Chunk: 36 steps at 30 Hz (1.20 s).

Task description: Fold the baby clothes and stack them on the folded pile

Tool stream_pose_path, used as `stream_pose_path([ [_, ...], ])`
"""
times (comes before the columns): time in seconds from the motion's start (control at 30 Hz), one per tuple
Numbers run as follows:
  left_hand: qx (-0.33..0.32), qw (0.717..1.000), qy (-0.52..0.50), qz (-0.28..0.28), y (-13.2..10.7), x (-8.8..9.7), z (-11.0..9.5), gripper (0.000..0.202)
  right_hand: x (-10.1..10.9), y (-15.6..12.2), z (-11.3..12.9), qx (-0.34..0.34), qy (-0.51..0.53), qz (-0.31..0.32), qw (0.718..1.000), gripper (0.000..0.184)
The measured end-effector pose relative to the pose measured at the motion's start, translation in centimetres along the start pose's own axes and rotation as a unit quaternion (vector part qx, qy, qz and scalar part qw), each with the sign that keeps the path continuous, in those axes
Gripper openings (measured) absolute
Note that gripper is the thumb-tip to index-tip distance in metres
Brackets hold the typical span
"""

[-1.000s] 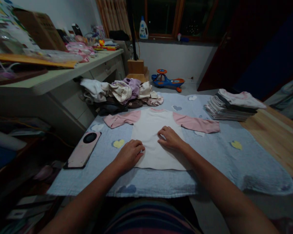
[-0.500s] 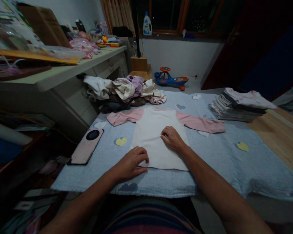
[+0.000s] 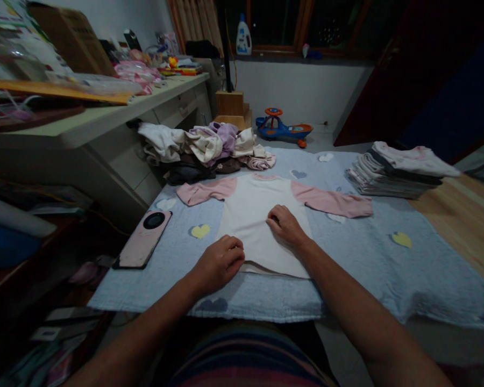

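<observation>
Now your right hand [image 3: 286,227] lies open on the pink-sleeved white shirt [image 3: 258,204], centre frame on the blue blanket [image 3: 387,274]; your left hand [image 3: 220,263] curls at the hem, grip unclear.

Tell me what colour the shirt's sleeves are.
The sleeves are pink, clearest in the head view.

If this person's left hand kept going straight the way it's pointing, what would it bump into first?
Probably the right hand, which rests on the white shirt ahead of the left hand, though depth is hard to judge from this view.
</observation>
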<state>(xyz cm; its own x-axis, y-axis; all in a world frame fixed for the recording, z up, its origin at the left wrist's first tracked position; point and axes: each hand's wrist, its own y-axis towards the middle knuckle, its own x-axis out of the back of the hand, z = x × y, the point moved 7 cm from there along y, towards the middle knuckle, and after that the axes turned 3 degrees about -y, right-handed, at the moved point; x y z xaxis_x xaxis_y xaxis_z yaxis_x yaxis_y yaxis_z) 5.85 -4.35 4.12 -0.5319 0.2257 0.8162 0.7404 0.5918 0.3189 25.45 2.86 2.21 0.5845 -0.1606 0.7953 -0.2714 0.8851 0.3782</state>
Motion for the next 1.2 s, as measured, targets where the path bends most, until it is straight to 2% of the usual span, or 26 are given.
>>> stream_pose_path([
  [0.17, -0.013, 0.999, 0.018, 0.032, -0.5, -1.1, -0.1, 0.013, 0.3, -0.1, 0.0, -0.02, -0.016, -0.017, 1.0, 0.007],
  [0.3, -0.025, 0.999, 0.023, 0.038, -0.9, -1.5, -0.6, 0.023, -0.3, -0.2, 0.1, -0.017, -0.052, 0.005, 0.998, 0.006],
  [0.57, -0.032, 0.996, 0.064, 0.061, -0.6, -1.5, -1.6, 0.015, -0.5, -0.4, 0.5, 0.007, -0.086, 0.024, 0.996, 0.005],
  [0.87, -0.092, 0.98, 0.159, 0.075, 0.0, -2.6, -3.3, 0.019, -0.6, -0.5, 0.5, 0.009, -0.09, 0.021, 0.996, 0.005],
  [1.2, -0.12, 0.968, 0.214, 0.044, 0.4, -3.9, -4.0, 0.012, -0.8, -0.4, 0.3, 0.008, -0.095, 0.034, 0.995, 0.009],
])
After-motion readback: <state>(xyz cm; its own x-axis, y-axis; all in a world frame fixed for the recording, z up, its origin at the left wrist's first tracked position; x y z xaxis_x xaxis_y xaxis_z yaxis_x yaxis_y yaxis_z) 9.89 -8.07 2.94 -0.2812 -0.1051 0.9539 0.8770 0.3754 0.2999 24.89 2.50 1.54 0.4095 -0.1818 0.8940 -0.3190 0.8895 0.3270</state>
